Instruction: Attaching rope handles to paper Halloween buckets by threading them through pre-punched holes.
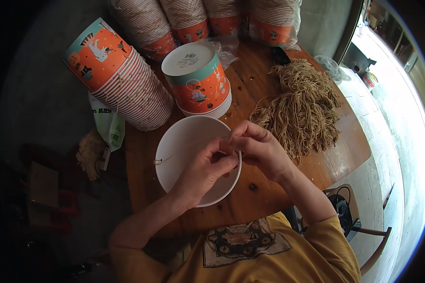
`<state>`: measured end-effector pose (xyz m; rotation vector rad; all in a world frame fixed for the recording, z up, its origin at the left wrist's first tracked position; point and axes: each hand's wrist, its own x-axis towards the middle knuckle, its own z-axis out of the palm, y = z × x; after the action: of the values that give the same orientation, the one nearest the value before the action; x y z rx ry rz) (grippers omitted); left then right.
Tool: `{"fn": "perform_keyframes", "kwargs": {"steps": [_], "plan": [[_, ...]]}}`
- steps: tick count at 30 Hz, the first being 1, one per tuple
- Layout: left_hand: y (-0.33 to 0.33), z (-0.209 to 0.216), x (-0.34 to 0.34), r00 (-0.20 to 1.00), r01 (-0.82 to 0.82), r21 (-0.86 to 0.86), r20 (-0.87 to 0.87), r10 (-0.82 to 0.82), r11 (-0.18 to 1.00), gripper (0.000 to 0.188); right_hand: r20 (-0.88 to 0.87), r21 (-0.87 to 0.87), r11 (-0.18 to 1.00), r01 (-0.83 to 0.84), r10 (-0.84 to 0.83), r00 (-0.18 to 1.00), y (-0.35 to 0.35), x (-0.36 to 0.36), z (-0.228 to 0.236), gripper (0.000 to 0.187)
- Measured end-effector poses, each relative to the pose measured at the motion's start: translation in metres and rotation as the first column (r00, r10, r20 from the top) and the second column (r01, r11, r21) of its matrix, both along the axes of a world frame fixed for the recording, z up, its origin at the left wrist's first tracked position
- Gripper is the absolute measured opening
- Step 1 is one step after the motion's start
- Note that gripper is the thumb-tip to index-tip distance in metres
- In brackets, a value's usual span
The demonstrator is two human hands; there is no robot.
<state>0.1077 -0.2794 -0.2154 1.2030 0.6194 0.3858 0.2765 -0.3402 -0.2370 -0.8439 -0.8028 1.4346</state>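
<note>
A white-lined paper bucket [179, 137] rests mouth up on the wooden table in front of me. At its left wall a thin beige cord [163, 160] comes through near the rim and runs inside toward my hands. Over the right rim my left hand [208, 167] is closed, thumb and fingers pinched together, reaching across the bucket's mouth. My right hand [257, 146] meets it at the same rim, also pinching. Only slivers of cord show around the fingertips; the pinched part is mostly hidden.
On the table's right lies a heap of beige cords [307, 108]. Behind the bucket stands a short upturned stack of orange buckets [198, 85]. A tall stack [123, 80] leans at the left. Several plastic-wrapped stacks [274, 23] line the back, with a small black object [279, 55] nearby.
</note>
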Motion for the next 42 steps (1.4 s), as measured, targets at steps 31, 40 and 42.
{"fn": "perform_keyframes", "kwargs": {"steps": [31, 40, 42], "plan": [[-0.003, 0.014, 0.016, 0.996, 0.085, 0.139, -0.045, -0.079, 0.987, 0.018, 0.866, 0.298, 0.853, -0.428, -0.053, 0.497, 0.013, 0.041, 0.063, 0.015], [-0.008, 0.017, 0.017, 0.982, 0.178, 0.040, -0.074, -0.175, 0.983, 0.023, 0.814, 0.519, 0.791, -0.323, -0.342, 0.468, 0.014, 0.048, 0.040, 0.011], [-0.007, 0.017, 0.020, 0.986, 0.158, 0.038, -0.055, -0.156, 0.987, 0.022, 0.754, 0.654, 0.718, -0.239, -0.591, 0.287, 0.009, 0.053, 0.040, 0.010]]}}
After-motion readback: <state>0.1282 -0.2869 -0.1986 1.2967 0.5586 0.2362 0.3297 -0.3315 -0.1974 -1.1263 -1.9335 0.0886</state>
